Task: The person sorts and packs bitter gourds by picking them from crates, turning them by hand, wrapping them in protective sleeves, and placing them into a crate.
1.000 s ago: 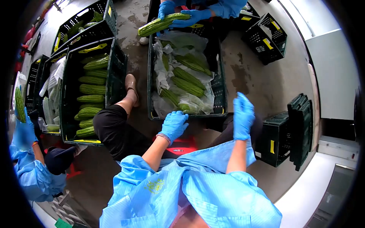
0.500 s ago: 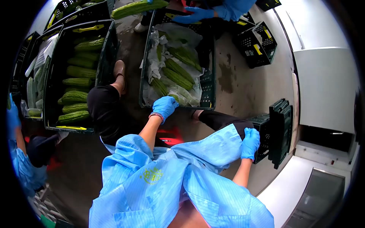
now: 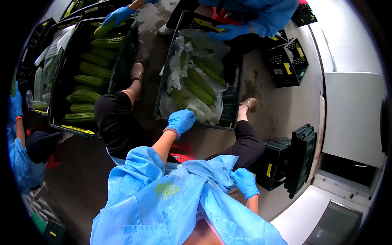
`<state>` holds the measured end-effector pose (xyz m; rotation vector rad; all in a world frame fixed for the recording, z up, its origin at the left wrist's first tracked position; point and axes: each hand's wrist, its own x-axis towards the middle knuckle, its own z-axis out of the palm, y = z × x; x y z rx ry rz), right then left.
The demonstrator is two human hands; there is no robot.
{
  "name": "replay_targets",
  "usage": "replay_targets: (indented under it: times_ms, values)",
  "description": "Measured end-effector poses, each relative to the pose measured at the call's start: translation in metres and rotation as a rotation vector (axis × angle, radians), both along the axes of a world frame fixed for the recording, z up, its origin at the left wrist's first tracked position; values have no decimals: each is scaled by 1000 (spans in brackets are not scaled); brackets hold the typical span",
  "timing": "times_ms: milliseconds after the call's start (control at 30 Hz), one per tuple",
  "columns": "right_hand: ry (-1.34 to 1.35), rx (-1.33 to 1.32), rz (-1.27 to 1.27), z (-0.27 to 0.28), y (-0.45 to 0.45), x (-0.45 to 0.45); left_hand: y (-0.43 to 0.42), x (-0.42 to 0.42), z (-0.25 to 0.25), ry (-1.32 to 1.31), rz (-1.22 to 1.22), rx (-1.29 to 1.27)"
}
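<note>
Left hand [image 3: 181,122] curls at the crate's [image 3: 230,112] near end, can't tell its hold; right hand [image 3: 245,182] clenches the jacket hem [image 3: 226,164]! Beyond the left, gourds [image 3: 199,90] slant away leftward; leftward, a second crate [image 3: 121,71] holds more gourds [image 3: 90,81] crosswise.

The person shows 2 gloved hands, 1 left hand [image 3: 180,122] and 1 right hand [image 3: 245,182], plus 2 clogs [image 3: 137,71], while 2 co-workers [image 3: 269,16] in view show 3 more gloved hands [image 3: 230,32] between them. There are at least 8 dark crates [image 3: 269,165]. In the middle crate [image 3: 231,107] at least 5 gourds [image 3: 200,85] show, the wrapping [image 3: 173,79] hiding the full count, and the gourd-filled crate [image 3: 122,67] to its left shows about 10 more.
</note>
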<state>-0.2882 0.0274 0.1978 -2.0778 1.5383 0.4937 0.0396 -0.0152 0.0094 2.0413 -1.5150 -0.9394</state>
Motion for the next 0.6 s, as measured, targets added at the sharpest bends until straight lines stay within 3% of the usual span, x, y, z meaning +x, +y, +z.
replay_targets:
  times_ms: [67, 133, 200, 267, 367, 467, 600]
  values:
    - [-48, -73, 136, 1, -23, 6, -2, 10, 10, -13, 62, -63]
    - [-391, -89, -99, 1, -44, 15, -4, 22, 17, -83, 202, -191]
    - [-514, -81, -331, 10, -66, 34, -10, 52, 18, -109, 425, -716]
    - [-546, -216, -149, 10, -88, 48, -10, 85, 23, -207, 528, -761]
    - [-606, -246, -74, -13, -114, 60, -4, 88, -8, -431, 787, -628]
    - [-677, -57, -161, -23, -130, 102, -7, 81, -11, -69, 822, 22]
    - [-488, -12, 42, -79, -165, 144, -11, 83, -35, -240, 767, 35]
